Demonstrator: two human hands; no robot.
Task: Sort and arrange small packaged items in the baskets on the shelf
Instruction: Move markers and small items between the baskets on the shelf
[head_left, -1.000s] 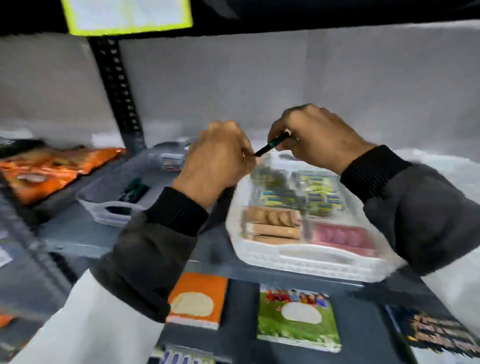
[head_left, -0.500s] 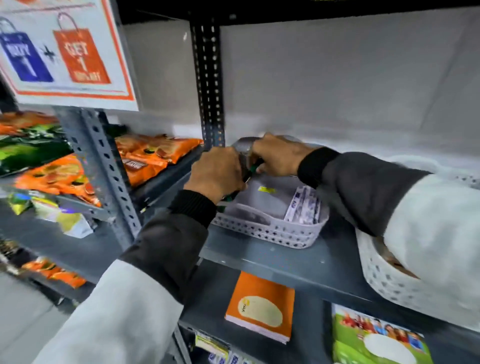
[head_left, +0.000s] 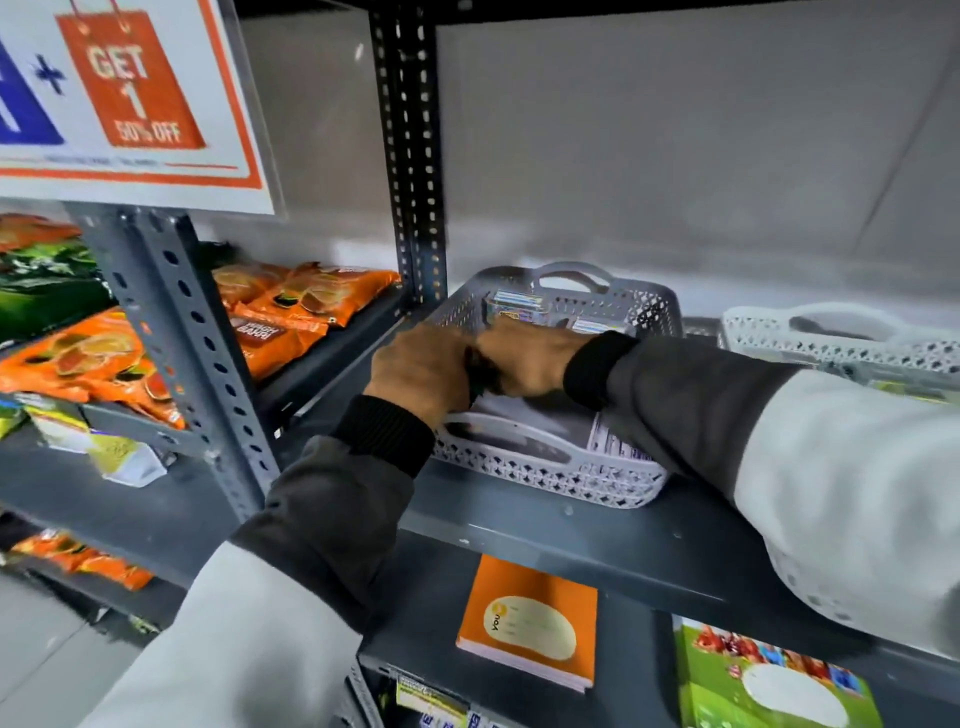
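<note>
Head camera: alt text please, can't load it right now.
Both hands, left hand and right hand, meet over a grey basket on a metal shelf, pinching something small and dark. Orange snack bags sit left.

I can't make out the small dark item (head_left: 475, 370) pinched between my left hand (head_left: 421, 371) and right hand (head_left: 524, 364). My right sleeve (head_left: 779, 441) hides most of the white basket (head_left: 831, 338), and the sale sign (head_left: 130, 98) is cut off at the left edge.

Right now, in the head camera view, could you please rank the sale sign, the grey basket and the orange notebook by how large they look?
1. Sale sign, partly cut off by the frame.
2. Grey basket, partly hidden by the hands.
3. Orange notebook.
Nearness to the camera makes true sizes unsure.
</note>
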